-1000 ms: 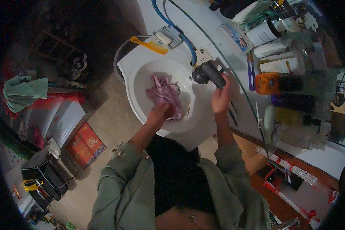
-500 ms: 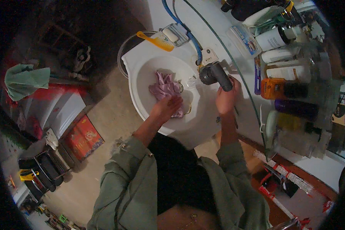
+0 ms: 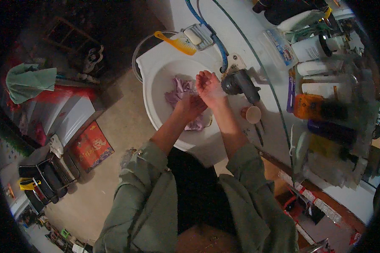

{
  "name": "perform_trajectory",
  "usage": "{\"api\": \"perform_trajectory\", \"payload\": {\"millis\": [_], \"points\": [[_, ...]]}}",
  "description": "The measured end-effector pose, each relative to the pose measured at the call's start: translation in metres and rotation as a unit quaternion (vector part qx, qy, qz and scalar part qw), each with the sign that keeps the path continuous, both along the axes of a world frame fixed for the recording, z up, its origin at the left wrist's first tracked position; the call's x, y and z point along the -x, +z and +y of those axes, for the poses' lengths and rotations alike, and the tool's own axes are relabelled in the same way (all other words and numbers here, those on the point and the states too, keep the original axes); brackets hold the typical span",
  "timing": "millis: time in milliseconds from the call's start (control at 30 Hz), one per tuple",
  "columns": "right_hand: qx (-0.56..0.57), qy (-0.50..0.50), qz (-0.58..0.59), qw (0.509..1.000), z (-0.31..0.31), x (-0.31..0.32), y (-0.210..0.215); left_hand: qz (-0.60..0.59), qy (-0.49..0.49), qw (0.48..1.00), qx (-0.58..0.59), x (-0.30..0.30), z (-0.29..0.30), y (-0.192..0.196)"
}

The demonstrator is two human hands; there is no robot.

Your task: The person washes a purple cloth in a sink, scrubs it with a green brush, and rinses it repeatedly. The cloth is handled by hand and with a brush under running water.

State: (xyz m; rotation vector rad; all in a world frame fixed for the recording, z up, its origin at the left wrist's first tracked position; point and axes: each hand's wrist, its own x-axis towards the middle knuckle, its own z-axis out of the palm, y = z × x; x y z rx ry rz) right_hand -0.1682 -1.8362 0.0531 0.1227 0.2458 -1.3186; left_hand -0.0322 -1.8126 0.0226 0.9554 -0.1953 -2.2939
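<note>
**A:** Starting at your far left: a green cloth (image 3: pixel 29 82) was draped over the red and white boxes, and a red packet (image 3: pixel 90 146) lay flat on the floor below them. What did you have next?

**B:** Next came the white basin (image 3: pixel 156 90), with a yellow comb (image 3: pixel 176 42) resting on its back rim and a soap dish (image 3: pixel 197 37) just beside the comb. The purple cloth (image 3: pixel 179 90) lay down inside the bowl, bunched up against the near side.

**A:** And your left hand (image 3: pixel 190 107)?

**B:** Your left hand was down in the bowl, pressed onto the purple cloth, fingers curled over it. Whether you truly gripped it or only pushed on it, I couldn't tell; your other wrist crossed over the top.

**A:** Right hand, then?

**B:** Your right hand (image 3: pixel 209 86) was above the bowl, palm up, fingers spread and loosely cupped, holding nothing. It sat just beside the grey tap (image 3: pixel 240 84), right under the spout end, with the blue hose (image 3: pixel 215 40) running down behind it.

**A:** Further right?

**B:** A small round beige lid (image 3: pixel 253 114) lay on the ledge near your right forearm. Beyond that, the glass shelf (image 3: pixel 283 122) carried a crowd of bottles: a white one (image 3: pixel 310 48), an orange one (image 3: pixel 308 105) and a dark purple one (image 3: pixel 325 128), all lying close together.
</note>
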Motion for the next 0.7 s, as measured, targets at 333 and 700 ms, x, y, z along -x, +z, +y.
{"api": "perform_trajectory", "payload": {"millis": [333, 700], "points": [[-0.092, 0.148, 0.351, 0.92, 0.063, -0.017, -0.003, 0.126, -0.072, 0.989, 0.007, 0.004, -0.006, 0.019], [0.081, -0.096, 0.828, 0.547, 0.045, -0.045, -0.019, -0.452, 0.178, 0.864, 0.132, 0.085, 0.082, 0.015]]}}
